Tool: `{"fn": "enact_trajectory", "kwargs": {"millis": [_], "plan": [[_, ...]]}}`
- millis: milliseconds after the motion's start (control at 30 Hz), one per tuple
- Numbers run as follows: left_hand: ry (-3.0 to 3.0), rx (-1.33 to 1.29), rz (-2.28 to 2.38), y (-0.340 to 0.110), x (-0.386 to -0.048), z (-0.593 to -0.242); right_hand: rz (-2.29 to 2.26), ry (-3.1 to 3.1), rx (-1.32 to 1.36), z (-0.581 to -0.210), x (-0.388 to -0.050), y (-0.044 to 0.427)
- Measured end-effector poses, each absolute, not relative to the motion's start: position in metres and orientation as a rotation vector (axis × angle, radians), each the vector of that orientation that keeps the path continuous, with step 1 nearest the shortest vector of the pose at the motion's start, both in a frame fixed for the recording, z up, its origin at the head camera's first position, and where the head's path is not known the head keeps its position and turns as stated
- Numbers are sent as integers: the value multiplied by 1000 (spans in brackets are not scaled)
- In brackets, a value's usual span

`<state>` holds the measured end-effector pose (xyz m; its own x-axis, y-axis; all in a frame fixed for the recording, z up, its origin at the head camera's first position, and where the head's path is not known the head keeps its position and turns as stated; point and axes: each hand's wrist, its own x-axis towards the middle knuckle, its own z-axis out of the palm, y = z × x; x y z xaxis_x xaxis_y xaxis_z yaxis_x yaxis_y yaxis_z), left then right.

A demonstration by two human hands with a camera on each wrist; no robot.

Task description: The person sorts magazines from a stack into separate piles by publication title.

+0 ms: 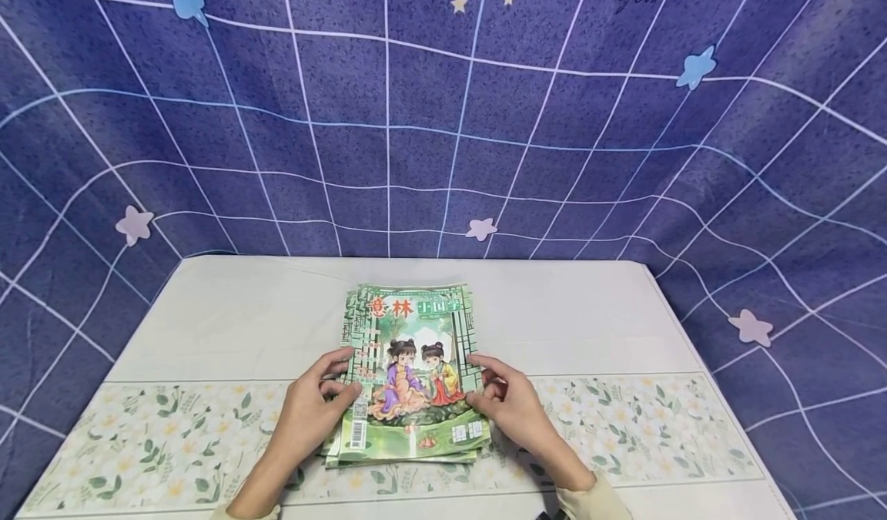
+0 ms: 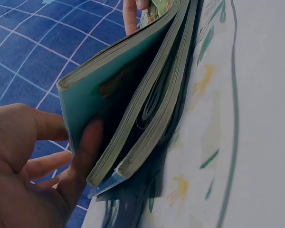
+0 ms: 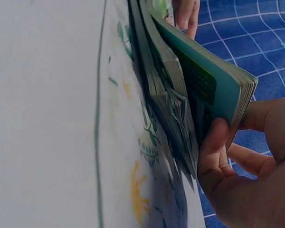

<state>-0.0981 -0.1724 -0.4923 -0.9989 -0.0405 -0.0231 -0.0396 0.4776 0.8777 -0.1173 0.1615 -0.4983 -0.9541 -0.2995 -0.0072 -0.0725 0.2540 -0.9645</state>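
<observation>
Several magazines lie in a stack, and the top magazine [image 1: 416,374] has a green cover with two drawn children. My left hand [image 1: 313,408] grips its left edge, and my right hand [image 1: 514,404] grips the right edge. In the left wrist view the top magazine [image 2: 80,104] is tilted up from those beneath, with the fingers of my left hand [image 2: 42,161] at its corner. The right wrist view has my right hand [image 3: 256,166] pinching the raised magazine [image 3: 228,90], thumb and fingers on opposite faces. Lower magazines [image 3: 166,90] lie slightly fanned beneath.
The white table [image 1: 554,312] carries a floral strip [image 1: 624,427] across its front part. A blue grid-patterned cloth [image 1: 430,158] with stars hangs behind and at both sides. A small dark object [image 1: 550,515] shows at the bottom edge near my right sleeve.
</observation>
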Motion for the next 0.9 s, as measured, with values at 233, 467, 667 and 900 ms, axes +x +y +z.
{"fn": "enact_trajectory", "kwargs": {"millis": [233,467,667,900], "plan": [[-2731,60,-1642,-173,-94,-490,-1840,2188,-313,-498,-117,163],[-2776,37,-1626,-170,-94,-488,-1887,2113,-240,-499,-117,166],[-2791,74,-1656,-171,-93,-487,-1915,2143,-112,-500,-118,163],[-2751,78,-1729,-170,-92,-488,-1965,2109,-89,-504,-117,163]]}}
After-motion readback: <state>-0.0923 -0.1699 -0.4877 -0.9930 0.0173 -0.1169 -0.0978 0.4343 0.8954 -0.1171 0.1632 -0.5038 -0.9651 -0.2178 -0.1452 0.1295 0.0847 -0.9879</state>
